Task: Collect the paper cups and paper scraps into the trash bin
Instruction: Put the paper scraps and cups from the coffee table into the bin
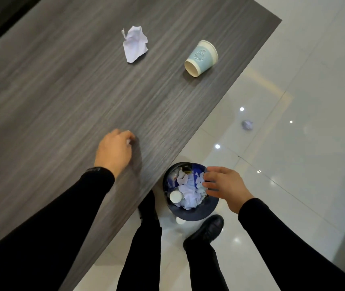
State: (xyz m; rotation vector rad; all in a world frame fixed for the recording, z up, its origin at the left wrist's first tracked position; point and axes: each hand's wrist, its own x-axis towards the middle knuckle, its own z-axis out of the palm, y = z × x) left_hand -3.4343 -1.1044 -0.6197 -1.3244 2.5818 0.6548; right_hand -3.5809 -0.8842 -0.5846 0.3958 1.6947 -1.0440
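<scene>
A crumpled white paper scrap (135, 44) lies on the grey wood-grain table (52, 91), far side. A light blue paper cup (201, 58) lies on its side near the table's right edge. On the floor by the table corner stands the dark trash bin (190, 215), holding crumpled paper and a white cup. My left hand (114, 151) rests on the table with fingers curled around a small white bit of paper. My right hand (223, 186) hovers over the bin's right rim, fingers spread, holding nothing.
A small crumpled paper ball (247, 125) lies on the glossy white tile floor to the right of the table. My legs and black shoes (206, 229) stand next to the bin. A dark wall strip runs along the table's far left.
</scene>
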